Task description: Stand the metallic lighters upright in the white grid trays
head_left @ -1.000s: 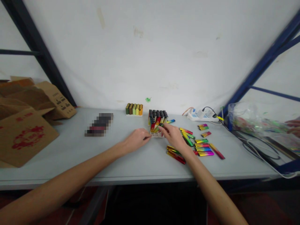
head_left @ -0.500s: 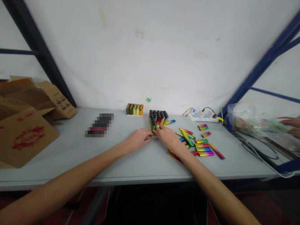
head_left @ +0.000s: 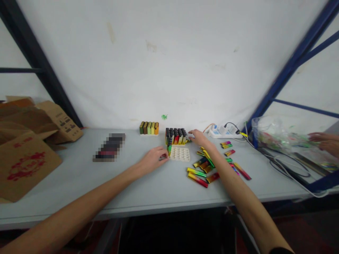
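Observation:
At the left edge of a white tray with round pockets [head_left: 180, 154], my left hand [head_left: 155, 159] has its fingers closed, seemingly pinching the tray's side. A green-and-yellow lighter [head_left: 169, 149] stands upright at the tray's left end, right beside those fingertips. Behind the tray, a block of upright lighters with black tops [head_left: 176, 135] stands close together. My right hand [head_left: 198, 138] stretches past the block's right side, fingers extended over a lighter lying there [head_left: 188, 140], mostly hidden. Under my right forearm lies a loose pile of shiny coloured lighters or sleeves [head_left: 206, 164].
Another filled tray of lighters [head_left: 149, 128] stands near the wall. A white power strip [head_left: 224, 132] with cables sits at the back right. Cardboard boxes [head_left: 29, 155] stand at the left, a pixelated dark object [head_left: 109, 148] nearby. Another person's hands [head_left: 327, 141] show far right.
My right hand has left the tray and moved back and right, beside the block of lighters. The tray's pockets and the upright green lighter now show. My left hand stays at the tray.

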The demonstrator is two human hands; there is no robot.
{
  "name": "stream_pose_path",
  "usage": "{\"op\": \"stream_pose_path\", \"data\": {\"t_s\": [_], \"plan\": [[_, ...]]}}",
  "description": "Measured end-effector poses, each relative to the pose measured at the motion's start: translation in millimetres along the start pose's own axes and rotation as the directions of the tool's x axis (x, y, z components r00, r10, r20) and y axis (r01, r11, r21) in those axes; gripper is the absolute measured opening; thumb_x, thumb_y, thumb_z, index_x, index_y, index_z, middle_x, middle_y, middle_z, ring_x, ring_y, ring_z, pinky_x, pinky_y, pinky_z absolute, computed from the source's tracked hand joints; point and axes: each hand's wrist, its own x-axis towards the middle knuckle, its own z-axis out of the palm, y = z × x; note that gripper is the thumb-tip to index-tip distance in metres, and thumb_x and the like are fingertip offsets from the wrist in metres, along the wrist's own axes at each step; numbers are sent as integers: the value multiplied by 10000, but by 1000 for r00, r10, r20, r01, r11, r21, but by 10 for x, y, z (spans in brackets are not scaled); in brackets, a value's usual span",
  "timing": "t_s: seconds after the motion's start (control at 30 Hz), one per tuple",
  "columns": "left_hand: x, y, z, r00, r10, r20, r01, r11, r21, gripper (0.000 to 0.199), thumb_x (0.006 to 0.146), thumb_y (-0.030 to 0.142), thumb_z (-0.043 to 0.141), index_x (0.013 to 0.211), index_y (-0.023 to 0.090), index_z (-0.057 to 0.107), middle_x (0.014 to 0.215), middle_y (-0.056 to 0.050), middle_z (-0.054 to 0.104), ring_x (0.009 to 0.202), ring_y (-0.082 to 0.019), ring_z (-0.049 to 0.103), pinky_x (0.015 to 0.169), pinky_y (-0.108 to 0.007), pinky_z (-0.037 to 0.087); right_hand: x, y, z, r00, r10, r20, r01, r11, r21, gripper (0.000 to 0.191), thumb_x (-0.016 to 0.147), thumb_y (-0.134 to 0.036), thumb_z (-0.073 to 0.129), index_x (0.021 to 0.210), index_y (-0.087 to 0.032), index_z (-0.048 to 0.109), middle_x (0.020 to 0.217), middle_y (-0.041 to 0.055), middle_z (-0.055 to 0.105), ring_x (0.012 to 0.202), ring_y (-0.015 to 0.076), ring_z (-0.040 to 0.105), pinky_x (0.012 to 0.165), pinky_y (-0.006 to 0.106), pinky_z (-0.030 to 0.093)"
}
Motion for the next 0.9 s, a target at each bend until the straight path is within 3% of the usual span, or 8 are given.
{"op": "stream_pose_path", "data": {"t_s": [0.13,0.33,0.43,0.53,0.6,0.7,0.8,0.9], "plan": [[-12,-39,-31,1000,11,-27,-12,999,-45,154,947,339,662,875,209,703,995,-46,639,923,-205,655,909,-336,550,5,-15,142,994,-87,65,84,995,51,283,995,-168,580,1179,-106,786,1230,161,775,1104,225,717,985,262,491],[-4,-100,-61,999,-20,-40,17,997,-69,186,894,390,722,843,212,704,1157,-67,620,1084,-242,646,1049,-406,525,-117,116,110,993,-83,79,76,993,87,283,992,-230,610,1170,-122,800,1203,150,791,1086,259,740,1008,316,521],[4,-137,-51,998,-36,-43,33,996,-85,198,870,390,751,813,208,700,1261,-91,616,1177,-270,638,1093,-433,503,-77,106,116,998,-61,-7,61,994,95,407,993,-194,585,1365,-66,692,1401,208,688,1279,276,665,1126,368,473],[11,-162,-44,997,-49,-64,42,994,-96,244,845,414,769,804,209,644,1285,-105,632,1201,-283,631,1076,-445,511,-15,10,144,984,-178,23,172,971,166,483,991,-121,527,1466,-101,610,1558,174,568,1403,229,579,1197,350,416],[15,-169,-43,994,-78,-79,70,992,-101,312,815,449,788,847,215,583,1232,-96,665,1106,-269,653,1009,-440,542,-10,-54,147,964,-247,95,221,949,225,476,994,-92,484,1446,-126,630,1537,148,595,1349,217,625,1170,332,442],[22,-172,-41,986,-145,-81,134,984,-119,472,759,514,834,981,228,531,1144,-69,694,1000,-256,672,956,-444,562,-77,-80,108,964,-225,141,196,961,193,397,1006,-133,514,1362,-107,688,1440,173,670,1256,256,678,1115,335,474],[24,-172,-33,985,-165,-54,154,975,-161,611,738,536,859,1139,224,518,1187,-93,695,1097,-291,687,1027,-482,544,-183,-31,46,965,-205,161,188,975,114,308,1019,-238,574,1228,-105,757,1295,185,743,1168,278,704,1061,334,492],[23,-172,-26,988,-151,-31,141,966,-216,712,755,528,857,1277,220,483,1335,-148,670,1252,-329,657,1102,-517,508,-255,19,2,968,-206,142,192,975,109,340,1028,-305,596,1272,-117,739,1307,181,730,1185,274,691,1062,338,489]]}}
